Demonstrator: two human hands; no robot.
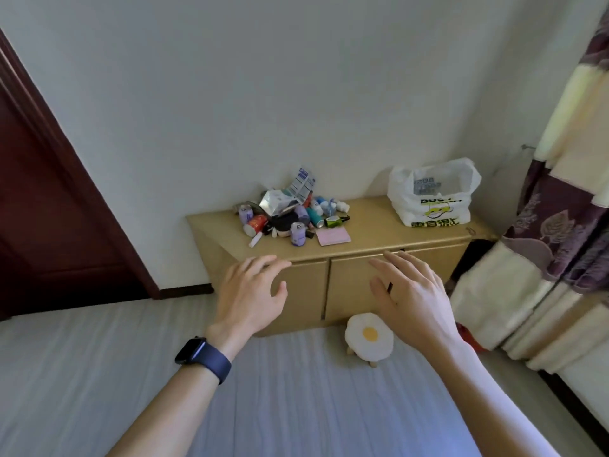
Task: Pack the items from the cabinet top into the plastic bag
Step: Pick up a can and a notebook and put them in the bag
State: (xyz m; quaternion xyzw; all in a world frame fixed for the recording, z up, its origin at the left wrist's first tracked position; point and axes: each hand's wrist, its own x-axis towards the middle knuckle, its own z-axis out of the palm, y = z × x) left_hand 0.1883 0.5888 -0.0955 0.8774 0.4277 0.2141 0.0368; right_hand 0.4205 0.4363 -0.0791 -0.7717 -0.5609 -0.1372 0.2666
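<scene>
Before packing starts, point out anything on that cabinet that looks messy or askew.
The small items lie in a jumbled heap on the cabinet top, several cans tipped on their sides. The plastic bag stands open to the right, apart from them.

A fried-egg stool (369, 338) stands on the grey floor (296, 407), with a dark door (49, 209) left and a patterned curtain (560, 192) right.
</scene>
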